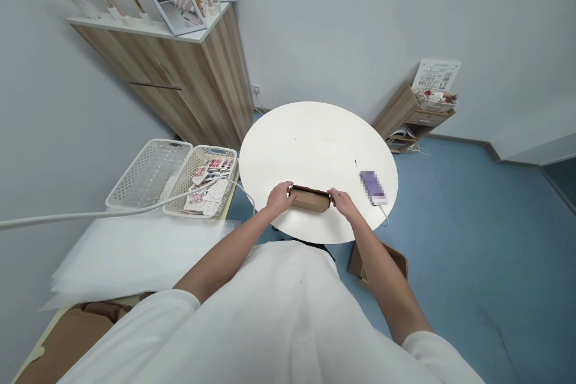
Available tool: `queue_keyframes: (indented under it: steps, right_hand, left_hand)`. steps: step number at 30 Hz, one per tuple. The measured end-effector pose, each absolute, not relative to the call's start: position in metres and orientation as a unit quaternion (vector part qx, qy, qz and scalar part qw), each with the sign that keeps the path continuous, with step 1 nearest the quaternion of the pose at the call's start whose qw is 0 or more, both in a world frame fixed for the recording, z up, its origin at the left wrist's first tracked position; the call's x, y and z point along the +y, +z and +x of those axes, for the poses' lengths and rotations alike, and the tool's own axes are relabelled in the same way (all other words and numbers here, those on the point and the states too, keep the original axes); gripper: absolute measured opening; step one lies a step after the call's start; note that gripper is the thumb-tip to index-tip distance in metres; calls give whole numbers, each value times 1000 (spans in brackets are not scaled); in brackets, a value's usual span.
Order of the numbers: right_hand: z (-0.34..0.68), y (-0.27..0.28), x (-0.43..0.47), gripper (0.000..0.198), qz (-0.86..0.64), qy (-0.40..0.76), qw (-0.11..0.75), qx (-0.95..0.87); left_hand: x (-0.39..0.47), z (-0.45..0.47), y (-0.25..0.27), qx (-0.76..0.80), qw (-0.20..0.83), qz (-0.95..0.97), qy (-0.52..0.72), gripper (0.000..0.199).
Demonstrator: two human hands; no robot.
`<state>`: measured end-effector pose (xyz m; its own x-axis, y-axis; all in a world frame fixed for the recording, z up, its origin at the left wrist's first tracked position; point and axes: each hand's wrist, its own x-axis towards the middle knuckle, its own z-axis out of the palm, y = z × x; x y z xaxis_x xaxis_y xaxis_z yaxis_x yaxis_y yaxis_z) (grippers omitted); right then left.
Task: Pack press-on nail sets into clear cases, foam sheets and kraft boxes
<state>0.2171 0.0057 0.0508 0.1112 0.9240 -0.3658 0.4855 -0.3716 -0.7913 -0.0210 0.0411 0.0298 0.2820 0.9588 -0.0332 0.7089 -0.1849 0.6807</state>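
A small brown cardboard box point(309, 200) is at the near side of the round white table point(310, 138). Its long flap with cut corners faces me. My left hand point(281, 197) grips the box's left end, fingers at the far corner and thumb at the near side. At the opposite end, my right hand point(342, 200) pinches the right edge with its fingers bent. Whatever is inside the box cannot be seen from here. To the right of my right hand lies a purple, pixelated phone-shaped object point(372, 186) with a cable at its lower end.
White plastic baskets point(168, 209) stand at left, one holding printed cards, with a white cable point(135, 211) across them. White sheets point(135, 255) lie nearer me. An open carton point(396, 257) sits on the floor below right. Wooden cabinets point(225, 66) line the wall.
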Motion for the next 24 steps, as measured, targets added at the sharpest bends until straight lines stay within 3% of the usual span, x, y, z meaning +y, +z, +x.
queue_keyframes:
  steps: [12,18,24]
  right_hand:
    - [226,48,-5,43,-665,543,270,-436]
    - [219,29,-25,48,-660,553,271,-430]
    - [210,20,-39,55,-693,510,269,-433]
  left_hand:
    - [42,-23,25,610,483,574,253,34]
    - [26,-30,10,592,499,605,185,45]
    - [12,-23,1,583,493,612,207,46]
